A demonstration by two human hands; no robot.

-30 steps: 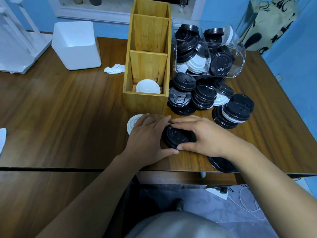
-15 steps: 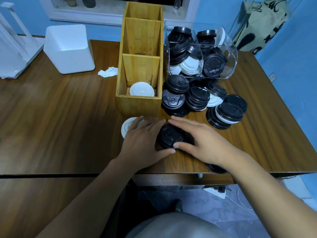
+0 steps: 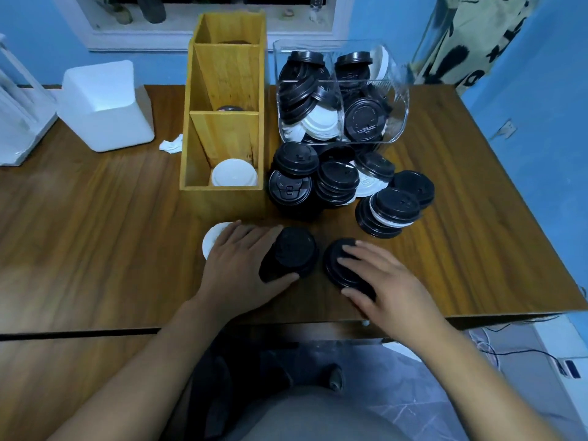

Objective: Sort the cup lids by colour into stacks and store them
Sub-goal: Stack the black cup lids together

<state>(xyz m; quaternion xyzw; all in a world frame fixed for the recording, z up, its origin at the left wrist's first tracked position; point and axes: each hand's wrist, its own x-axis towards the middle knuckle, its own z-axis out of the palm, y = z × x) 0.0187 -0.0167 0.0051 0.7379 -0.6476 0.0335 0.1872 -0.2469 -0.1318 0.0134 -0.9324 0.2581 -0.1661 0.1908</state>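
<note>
- The table [image 3: 95, 218] is brown wood and bears everything here; the box stands on its middle.
- The box [image 3: 222, 198] is a tall yellow wooden organiser with three compartments in a row running away from the person.
- The bin [image 3: 340, 90], of clear plastic, stands just right of the box, beside its far end, and is filled with black and white lids jumbled together.
- The tub [image 3: 105, 106], white and square, stands left of the box, apart from it.
- The pile [image 3: 334, 186] of loose lids, mostly black with a few white between, lies right of the box's near end, touching its side.
- The left hand [image 3: 241, 265] is just in front of the box, with fingers and thumb clasped round the stack.
- The right hand [image 3: 381, 281] is in front and to the right of the box, with fingers spread over the black lid and the thumb at its near rim, grasping it.
- The stack [image 3: 292, 253] of black lids tilts in the left hand's grip, in front of the box's right corner.
- The black lid [image 3: 334, 265] lies flat just right of the stack.
- The white lid [image 3: 211, 238] lies in front of the box, partly under the left hand's fingers.
- The stored lid [image 3: 234, 173], white, sits in the box's nearest compartment.
- The tissue [image 3: 171, 144], crumpled, lies just left of the box.
</note>
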